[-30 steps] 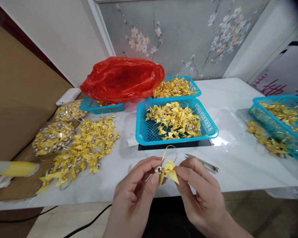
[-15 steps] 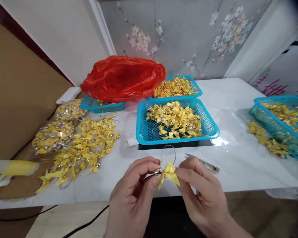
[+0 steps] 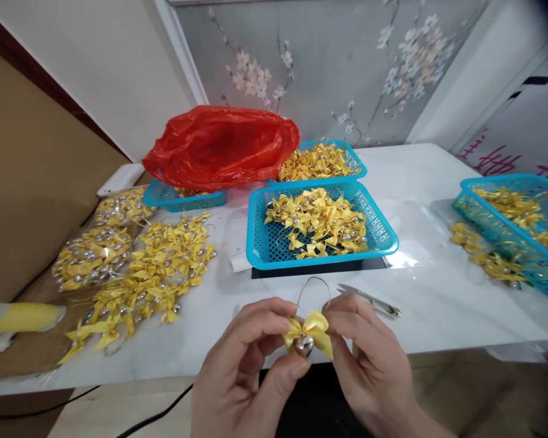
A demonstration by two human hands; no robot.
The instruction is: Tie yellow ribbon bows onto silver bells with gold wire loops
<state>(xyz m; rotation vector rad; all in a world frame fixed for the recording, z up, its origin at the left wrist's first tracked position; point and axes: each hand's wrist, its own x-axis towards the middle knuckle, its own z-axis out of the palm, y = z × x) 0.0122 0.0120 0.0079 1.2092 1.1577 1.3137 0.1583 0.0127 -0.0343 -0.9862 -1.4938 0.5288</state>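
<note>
A small yellow ribbon bow [image 3: 311, 328] with a silver bell [image 3: 303, 344] under its knot and a gold thread loop [image 3: 313, 285] above is pinched between both my hands over the table's near edge. My left hand [image 3: 251, 371] grips the bow's left side, thumb under the bell. My right hand [image 3: 369, 359] grips its right wing. Straight ahead stands a blue basket [image 3: 260, 243] of similar bows. Metal snips [image 3: 369, 298] lie just beyond my right fingers.
A loose heap of finished bows [image 3: 155, 274] lies at the left, next to bagged ones [image 3: 91, 255]. A red plastic bag [image 3: 219, 146] covers a blue basket [image 3: 182, 196] at the back; another basket [image 3: 322, 159] sits beside it. One more basket [image 3: 516, 234] stands at the right.
The bow has turned so that it faces me, with the bell now hanging below the knot. Both hands have dropped slightly toward me.
</note>
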